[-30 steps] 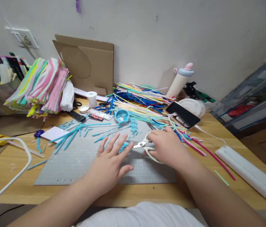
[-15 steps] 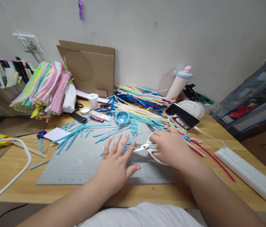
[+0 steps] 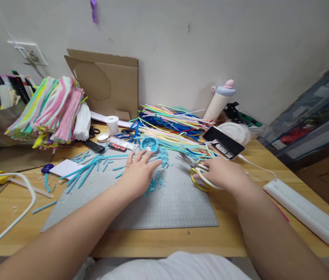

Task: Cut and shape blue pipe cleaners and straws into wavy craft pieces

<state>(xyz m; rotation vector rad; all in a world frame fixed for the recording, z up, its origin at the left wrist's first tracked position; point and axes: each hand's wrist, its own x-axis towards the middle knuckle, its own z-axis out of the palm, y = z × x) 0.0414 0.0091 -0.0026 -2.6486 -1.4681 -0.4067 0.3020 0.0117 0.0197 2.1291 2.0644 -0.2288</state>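
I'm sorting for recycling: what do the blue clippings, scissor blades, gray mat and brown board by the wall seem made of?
Blue clippings: possibly fuzzy chenille fibre, matte and tuft-like, but too small to be sure.
Scissor blades: probably metal, smooth, with a gray sheen.
Gray mat: perhaps plastic or vinyl, flat, with a fine grid.
Brown board: most likely cardboard, matte, in thin panels.

cardboard (image 3: 120, 87), bottle (image 3: 216, 105), phone (image 3: 222, 139), white power strip (image 3: 306, 212)

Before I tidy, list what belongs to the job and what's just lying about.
Likely in use:
white-handled metal scissors
round blue fuzzy piece
blue fuzzy clippings
grey gridded mat

Likely lying about:
black rectangular phone
white plastic power strip
cream cylindrical bottle
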